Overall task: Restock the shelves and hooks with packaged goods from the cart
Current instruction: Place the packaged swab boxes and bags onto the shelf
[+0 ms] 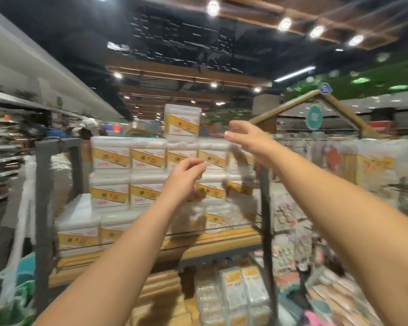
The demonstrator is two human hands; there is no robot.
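Both bare arms reach toward stacked clear tubs (149, 158) with yellow-and-white labels, piled in stepped rows on a wooden shelf (222, 241). The label writing is too blurred to read. The left hand (186, 175) has loosely curled fingers holding nothing. The right hand (250, 137) is spread open, near the single top tub (182, 121). Bagged goods (243, 292) lie below the shelf's front edge.

Both hands, left (186, 175) and right (247, 135), reach toward stacked boxes (149, 156).
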